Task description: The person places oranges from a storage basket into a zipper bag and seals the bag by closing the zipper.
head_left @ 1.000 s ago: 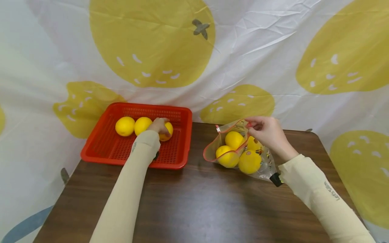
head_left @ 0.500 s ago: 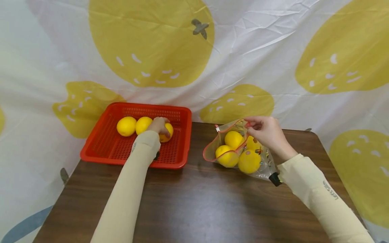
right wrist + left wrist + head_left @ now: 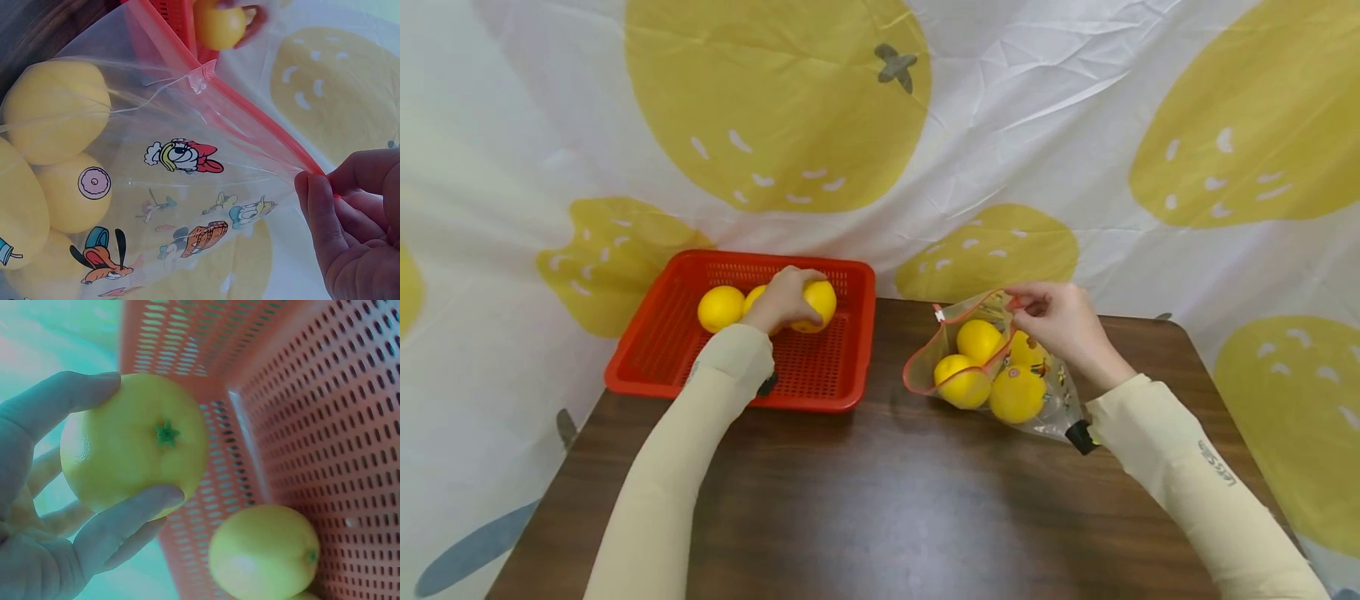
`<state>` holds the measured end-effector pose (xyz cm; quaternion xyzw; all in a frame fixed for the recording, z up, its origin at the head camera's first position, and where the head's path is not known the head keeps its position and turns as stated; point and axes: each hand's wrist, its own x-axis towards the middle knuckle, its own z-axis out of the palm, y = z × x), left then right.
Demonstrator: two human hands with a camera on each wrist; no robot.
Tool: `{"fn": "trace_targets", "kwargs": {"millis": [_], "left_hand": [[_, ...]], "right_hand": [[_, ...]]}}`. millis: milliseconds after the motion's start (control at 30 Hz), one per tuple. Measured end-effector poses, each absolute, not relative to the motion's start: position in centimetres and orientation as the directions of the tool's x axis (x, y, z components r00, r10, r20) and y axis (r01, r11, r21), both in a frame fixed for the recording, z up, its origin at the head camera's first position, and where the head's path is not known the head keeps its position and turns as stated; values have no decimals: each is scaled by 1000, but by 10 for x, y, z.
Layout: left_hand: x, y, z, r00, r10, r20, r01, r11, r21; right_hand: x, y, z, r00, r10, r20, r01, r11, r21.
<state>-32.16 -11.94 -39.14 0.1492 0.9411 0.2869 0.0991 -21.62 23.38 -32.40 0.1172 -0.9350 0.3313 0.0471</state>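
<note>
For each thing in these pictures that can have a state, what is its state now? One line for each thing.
left hand: grips one orange, lifted above the basket floor.
held orange: in the fingers, stem end facing the wrist camera.
right hand: pinches the red rim of the bag.
bag: mouth held open, lying on the table, oranges inside.
red basket: on the table, two more oranges in it.

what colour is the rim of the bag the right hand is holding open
Red-orange, running along the mouth of the clear cartoon-printed bag; it shows best in the right wrist view.
</note>
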Motion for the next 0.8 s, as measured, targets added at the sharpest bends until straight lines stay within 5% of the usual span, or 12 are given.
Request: {"fn": "trace_targets", "kwargs": {"millis": [800], "left_hand": [[-265,-66,-362,-867,482,127,417,561,715]], "right_hand": [[-219,237,-329,-967,-182,179,-254,742,-621]]}}
